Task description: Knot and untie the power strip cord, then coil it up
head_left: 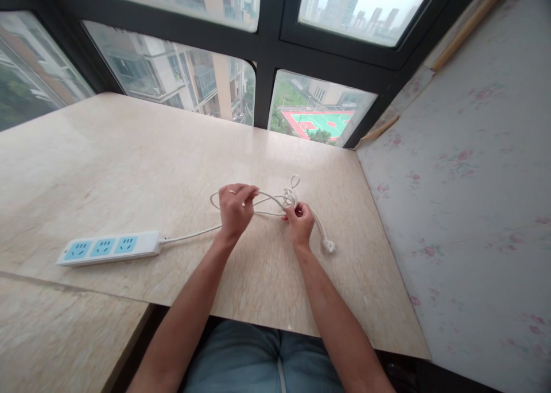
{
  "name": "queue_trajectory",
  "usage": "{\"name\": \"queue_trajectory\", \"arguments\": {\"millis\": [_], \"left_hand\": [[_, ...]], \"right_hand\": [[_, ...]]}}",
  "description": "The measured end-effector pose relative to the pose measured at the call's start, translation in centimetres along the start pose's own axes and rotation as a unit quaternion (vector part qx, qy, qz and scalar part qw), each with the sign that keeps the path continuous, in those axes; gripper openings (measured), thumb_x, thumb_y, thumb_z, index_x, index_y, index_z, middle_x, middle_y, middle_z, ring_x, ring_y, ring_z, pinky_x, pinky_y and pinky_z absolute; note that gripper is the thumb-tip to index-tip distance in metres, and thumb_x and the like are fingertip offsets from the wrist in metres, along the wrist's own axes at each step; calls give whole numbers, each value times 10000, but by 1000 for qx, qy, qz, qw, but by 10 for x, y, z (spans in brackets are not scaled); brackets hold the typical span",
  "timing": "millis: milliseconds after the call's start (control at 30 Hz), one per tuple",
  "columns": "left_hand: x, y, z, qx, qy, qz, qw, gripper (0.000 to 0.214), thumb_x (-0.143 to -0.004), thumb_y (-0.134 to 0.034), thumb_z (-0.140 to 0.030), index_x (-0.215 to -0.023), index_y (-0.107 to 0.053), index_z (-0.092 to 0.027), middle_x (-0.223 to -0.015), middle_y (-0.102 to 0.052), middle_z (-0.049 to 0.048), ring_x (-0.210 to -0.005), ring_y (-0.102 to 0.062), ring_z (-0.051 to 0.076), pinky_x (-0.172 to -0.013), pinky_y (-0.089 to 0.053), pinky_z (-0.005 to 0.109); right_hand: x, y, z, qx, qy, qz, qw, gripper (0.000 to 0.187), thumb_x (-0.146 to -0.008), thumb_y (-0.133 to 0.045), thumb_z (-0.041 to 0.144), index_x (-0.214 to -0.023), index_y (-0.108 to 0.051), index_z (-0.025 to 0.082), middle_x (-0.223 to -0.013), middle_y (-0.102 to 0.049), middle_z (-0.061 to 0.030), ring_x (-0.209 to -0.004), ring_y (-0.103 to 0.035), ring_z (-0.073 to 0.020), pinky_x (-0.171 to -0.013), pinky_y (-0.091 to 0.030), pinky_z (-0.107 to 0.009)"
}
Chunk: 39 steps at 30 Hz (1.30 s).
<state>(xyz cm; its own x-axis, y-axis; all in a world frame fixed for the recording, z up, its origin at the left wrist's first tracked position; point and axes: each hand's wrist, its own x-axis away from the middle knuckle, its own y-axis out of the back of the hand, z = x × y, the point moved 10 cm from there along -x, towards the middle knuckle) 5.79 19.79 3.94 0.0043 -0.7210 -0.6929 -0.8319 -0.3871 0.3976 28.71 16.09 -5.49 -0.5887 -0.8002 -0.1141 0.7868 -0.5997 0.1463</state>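
Note:
A white power strip [107, 248] with three blue sockets lies on the marble tabletop [129, 163] at the left. Its white cord [189, 234] runs right into a tangle of loops [289, 198] at the middle of the table. My left hand [235, 209] is closed, pinching a loop of the cord. My right hand [299, 221] is closed on the knotted part of the cord. The white plug [329, 245] lies on the table just right of my right wrist.
Dark-framed windows [267, 49] stand behind the table. A floral papered wall [473, 198] rises along the table's right edge. The table's near edge [267, 324] runs over my lap, and a lower marble surface [55, 335] sits at bottom left.

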Motion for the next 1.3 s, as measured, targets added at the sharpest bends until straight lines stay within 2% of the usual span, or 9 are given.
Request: {"name": "queue_trajectory", "arguments": {"millis": [167, 367, 500, 667, 733, 833, 1033, 1200, 1300], "left_hand": [[5, 59, 74, 125, 233, -250, 931, 101, -860, -605, -246, -870, -647, -155, -775, -635, 19, -722, -619, 132, -712, -503, 263], [15, 84, 110, 142, 306, -349, 874, 101, -867, -552, -229, -881, -604, -144, -692, -548, -25, -617, -582, 97, -679, -518, 250], [14, 99, 95, 59, 258, -354, 897, 155, -833, -562, -205, -950, -620, -122, -905, -631, 85, -948, -635, 212, -933, -495, 416], [2, 72, 3, -76, 13, -223, 972, 492, -774, -631, -188, -1257, -538, -165, -1390, -489, 157, -1407, -331, 295, -1163, -247, 519], [3, 29, -35, -58, -87, -68, 992, 463, -807, -622, -224, -1264, -545, -218, -1385, -517, 121, -1388, -376, 289, -1153, -271, 526], [27, -39, -75, -53, -195, 168, 965, 404, -865, -588, -249, -1267, -561, -269, -1405, -530, 80, -1398, -374, 281, -1181, -193, 548], [39, -63, -53, -134, -151, 250, 947, 364, -896, -538, -151, -1241, -589, -256, -1297, -610, 124, -1377, -399, 299, -1147, -29, 640], [26, -50, -23, -145, -102, 246, 953, 174, -883, -585, -160, -949, -710, -260, -950, -722, 70, -1048, -627, 258, -1071, -230, 583], [13, -32, -16, -80, -81, 165, 980, 133, -885, -604, -215, -845, -727, -243, -831, -724, 49, -891, -649, 219, -965, -383, 459]], "right_hand": [[0, -1, -1, 0, 5, -6, 1000, 197, -721, -600, 370, -767, -540, 189, -643, -561, 37, -521, -619, -145, -487, -456, -226], [1, -1, -3, -3, 3, -11, 1000, 204, -732, -600, 377, -783, -558, 185, -677, -588, 24, -531, -623, -144, -499, -466, -231], [1, -2, -3, -5, 14, -6, 1000, 195, -737, -607, 368, -786, -560, 185, -669, -579, 29, -537, -624, -148, -518, -479, -242], [3, -5, -1, 15, 28, 13, 999, 181, -736, -617, 354, -773, -548, 191, -634, -553, 46, -524, -612, -148, -513, -460, -239], [4, -6, 1, 18, 32, 21, 999, 179, -743, -621, 353, -765, -543, 193, -627, -551, 47, -523, -597, -144, -521, -454, -241], [4, -4, 9, 37, 56, 13, 998, 213, -759, -625, 386, -738, -545, 190, -622, -565, 36, -542, -562, -136, -564, -451, -250], [3, -6, 6, 9, 28, 26, 999, 232, -745, -634, 402, -774, -552, 187, -614, -564, 42, -531, -566, -133, -539, -469, -246], [1, -6, 0, -12, 8, 22, 1000, 184, -730, -619, 355, -765, -545, 191, -609, -545, 52, -486, -566, -126, -496, -477, -243], [-1, -2, -3, -27, 1, 5, 1000, 177, -732, -620, 348, -761, -558, 184, -626, -567, 42, -497, -578, -127, -500, -477, -242]]}}
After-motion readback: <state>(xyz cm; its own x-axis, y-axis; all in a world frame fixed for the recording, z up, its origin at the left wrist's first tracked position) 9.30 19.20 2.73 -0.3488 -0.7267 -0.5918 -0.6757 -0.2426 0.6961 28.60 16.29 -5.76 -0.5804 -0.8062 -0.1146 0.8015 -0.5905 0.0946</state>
